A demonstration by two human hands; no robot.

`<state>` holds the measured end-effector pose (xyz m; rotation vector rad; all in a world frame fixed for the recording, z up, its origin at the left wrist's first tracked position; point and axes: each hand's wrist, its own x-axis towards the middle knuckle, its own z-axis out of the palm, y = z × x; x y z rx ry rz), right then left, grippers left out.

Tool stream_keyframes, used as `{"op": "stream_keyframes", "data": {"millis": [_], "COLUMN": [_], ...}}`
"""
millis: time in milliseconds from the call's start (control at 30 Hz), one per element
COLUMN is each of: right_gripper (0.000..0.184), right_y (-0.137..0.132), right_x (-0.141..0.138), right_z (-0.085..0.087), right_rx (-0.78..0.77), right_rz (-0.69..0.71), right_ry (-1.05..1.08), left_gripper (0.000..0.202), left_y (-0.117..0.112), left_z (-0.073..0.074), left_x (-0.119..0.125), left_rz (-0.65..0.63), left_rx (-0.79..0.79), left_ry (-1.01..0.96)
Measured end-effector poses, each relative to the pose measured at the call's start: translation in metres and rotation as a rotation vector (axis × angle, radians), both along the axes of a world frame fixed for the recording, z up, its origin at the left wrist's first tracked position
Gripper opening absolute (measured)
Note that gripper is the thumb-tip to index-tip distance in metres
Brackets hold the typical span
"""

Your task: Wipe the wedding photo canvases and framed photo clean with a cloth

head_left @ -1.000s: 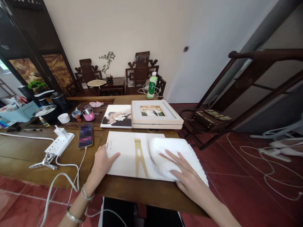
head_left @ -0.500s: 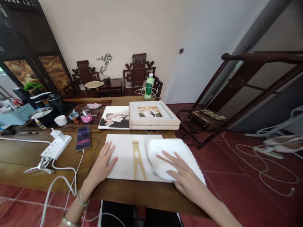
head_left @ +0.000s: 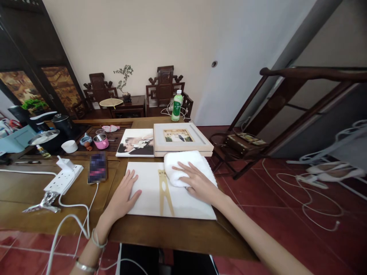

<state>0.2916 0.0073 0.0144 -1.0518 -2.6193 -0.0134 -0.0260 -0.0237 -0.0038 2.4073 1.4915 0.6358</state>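
Note:
A white rectangular panel (head_left: 146, 198) lies flat at the front of the wooden table. Down its middle runs a tan, forked piece (head_left: 162, 193) with a small animal-like head, resembling a picture stand. My left hand (head_left: 123, 193) rests flat on the panel's left edge, thumb and fingers apart, holding nothing. On the panel's far right part, my right hand (head_left: 197, 183) grips a folded white fluffy towel (head_left: 177, 162), its fingers spread over the top. The towel hides the panel's far right corner and touches the boxed frame behind.
Behind the panel lie a photo panel (head_left: 136, 143) and stacked light frames (head_left: 183, 147). A green bottle (head_left: 177, 107) stands farther back. Leftward are a phone (head_left: 97, 168), a power strip (head_left: 64, 177), cables, a pink cup (head_left: 101, 142) and a kettle (head_left: 61, 122). A dark chair (head_left: 246, 143) stands right.
My right hand has slid the towel away from me and leftward over the panel, baring its near right corner. My left hand stays on the left edge. The view has shifted slightly.

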Motion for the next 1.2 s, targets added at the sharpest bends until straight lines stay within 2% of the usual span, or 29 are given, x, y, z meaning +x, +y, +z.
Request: {"op": "stream_keyframes", "data": {"millis": [200, 367, 467, 600, 700, 800, 867, 967, 1100, 1200], "right_gripper": [0.042, 0.042, 0.038, 0.033, 0.028, 0.031, 0.036, 0.041, 0.047, 0.053], "right_y": [0.0, -0.016, -0.041, -0.09, -0.122, -0.137, -0.135, -0.113, -0.062, -0.023], "right_x": [-0.002, 0.001, 0.002, 0.006, 0.014, 0.022, 0.025, 0.025, 0.02, 0.015], "right_z": [-0.001, -0.002, -0.001, 0.003, 0.011, 0.022, 0.028, 0.027, 0.015, 0.009], "right_rx": [-0.03, -0.034, -0.037, -0.066, -0.143, -0.25, -0.291, -0.291, -0.263, -0.235], "right_rz": [-0.015, 0.008, 0.034, 0.091, 0.138, 0.131, 0.128, 0.113, 0.021, 0.028], "right_ry": [0.008, 0.044, 0.036, 0.053, 0.104, 0.119, 0.128, 0.145, 0.143, 0.132], "left_gripper": [0.05, 0.05, 0.049, 0.049, 0.049, 0.05, 0.05, 0.05, 0.05, 0.049], "left_y": [0.002, 0.005, 0.006, 0.006, 0.006, 0.007, 0.007, 0.007, 0.008, 0.008], "left_z": [0.001, -0.004, -0.006, -0.007, -0.007, -0.005, -0.003, -0.001, -0.002, -0.003], "left_x": [0.003, 0.002, 0.002, 0.001, 0.0, -0.002, -0.003, -0.004, -0.004, -0.005], "left_rz": [0.021, 0.041, 0.036, 0.029, 0.019, 0.005, -0.001, -0.006, -0.013, -0.019], "left_rx": [-0.05, -0.054, -0.04, -0.024, -0.015, -0.028, -0.039, -0.046, -0.043, -0.032], "left_ry": [0.003, -0.028, -0.035, -0.038, -0.028, -0.016, -0.009, 0.001, 0.002, -0.013]}}
